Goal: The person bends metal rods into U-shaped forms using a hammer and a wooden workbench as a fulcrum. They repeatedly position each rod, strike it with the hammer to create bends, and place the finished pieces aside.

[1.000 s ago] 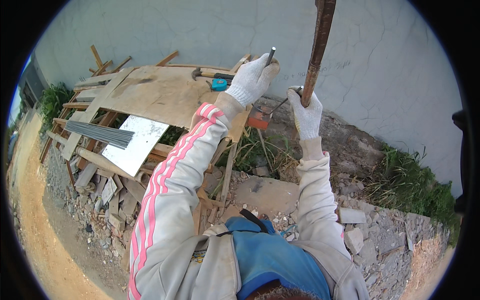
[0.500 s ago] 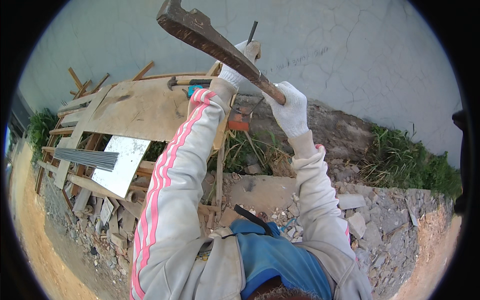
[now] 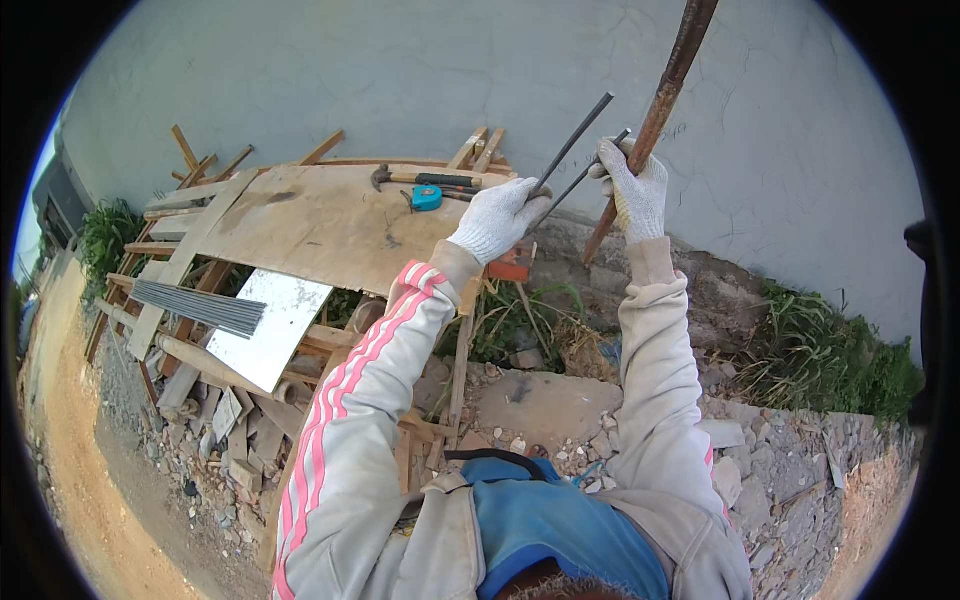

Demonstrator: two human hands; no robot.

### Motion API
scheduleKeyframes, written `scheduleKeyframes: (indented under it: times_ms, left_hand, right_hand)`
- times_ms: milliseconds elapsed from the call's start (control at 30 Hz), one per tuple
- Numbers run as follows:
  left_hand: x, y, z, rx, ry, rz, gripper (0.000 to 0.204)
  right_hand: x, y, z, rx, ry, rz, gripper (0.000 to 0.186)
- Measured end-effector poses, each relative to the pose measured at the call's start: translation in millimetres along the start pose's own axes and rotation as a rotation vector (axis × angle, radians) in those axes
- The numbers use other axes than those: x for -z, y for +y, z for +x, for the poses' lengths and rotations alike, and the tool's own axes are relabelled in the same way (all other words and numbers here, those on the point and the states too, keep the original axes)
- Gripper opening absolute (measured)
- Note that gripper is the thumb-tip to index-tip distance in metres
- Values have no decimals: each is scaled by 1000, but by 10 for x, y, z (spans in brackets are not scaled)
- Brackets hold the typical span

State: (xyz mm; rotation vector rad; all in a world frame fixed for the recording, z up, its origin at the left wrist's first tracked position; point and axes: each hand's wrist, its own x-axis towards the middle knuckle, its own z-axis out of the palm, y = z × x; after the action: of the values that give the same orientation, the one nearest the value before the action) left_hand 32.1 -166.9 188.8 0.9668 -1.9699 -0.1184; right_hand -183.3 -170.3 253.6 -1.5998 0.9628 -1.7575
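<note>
We have swung the rusty hammer handle upright, right hand gripping; left hand pinches a thin steel rod upper centre, above the rough plywood board.

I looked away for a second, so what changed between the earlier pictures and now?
The right hand swung the rusty hammer down across the view half a second ago and has raised it upright again. The left hand still holds the thin steel rods at the plywood sheet. The spare hammer stayed put.
</note>
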Motion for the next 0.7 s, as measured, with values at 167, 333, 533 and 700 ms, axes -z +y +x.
scheduleKeyframes:
  times_ms: [167,333,533,700]
  left_hand:
    - [91,360,-266,-72,3,-13,57]
    - [-83,558,-768,100,-207,-423,108]
    - [-275,541,-1238,198,-239,-503,117]
    - [-15,527,-1365,284,-228,-378,117]
  right_hand:
    - [153,-224,-145,38,40,-24,24]
    - [94,-316,-444,8,-8,68,22]
    - [-72,-149,-581,-193,-89,37,23]
    - [-238,-23,-673,-297,-124,111,27]
